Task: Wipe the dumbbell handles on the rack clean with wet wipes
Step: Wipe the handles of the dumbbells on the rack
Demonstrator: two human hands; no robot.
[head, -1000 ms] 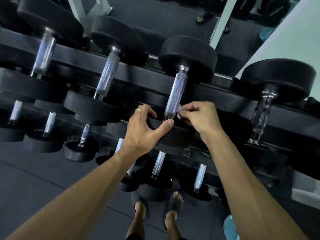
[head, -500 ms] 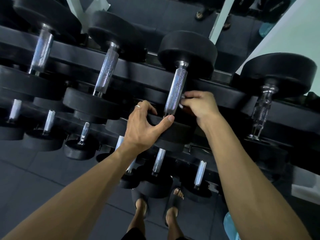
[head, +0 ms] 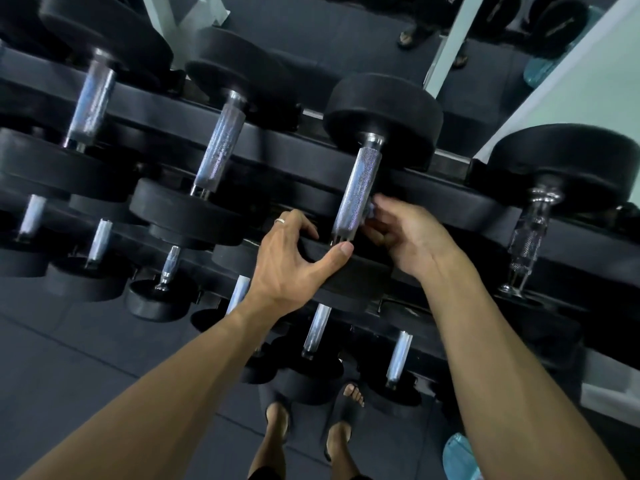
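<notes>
The handle (head: 358, 194) in hand belongs to the third dumbbell on the top rail, at about 12 o'clock from the wrists, tilted from its far head (head: 382, 114) down to the near head (head: 346, 271). The right hand (head: 412, 237) pinches a small pale wipe (head: 370, 212) against the handle's lower right side, at 3 o'clock of the bar. The left hand (head: 294, 254) grips the near head, fingers curled over its top edge, thumb along the front.

The likely slip: the wipe is a tiny wad, so it may bunch or drop between the rails, and the fingertips may rub the rough knurling bare. A hard push sideways could roll the dumbbell on the rack (head: 277, 147); the left grip seems meant to stop that. Knuckles may catch between handle and rail.

Room is tight at 3 o'clock, where the rail runs just behind the fingers. Up the bar toward 12 o'clock the way is open to the far head. At 9 o'clock the next handle (head: 221, 147) stands well apart. The lower rows sit near below the wrists.
</notes>
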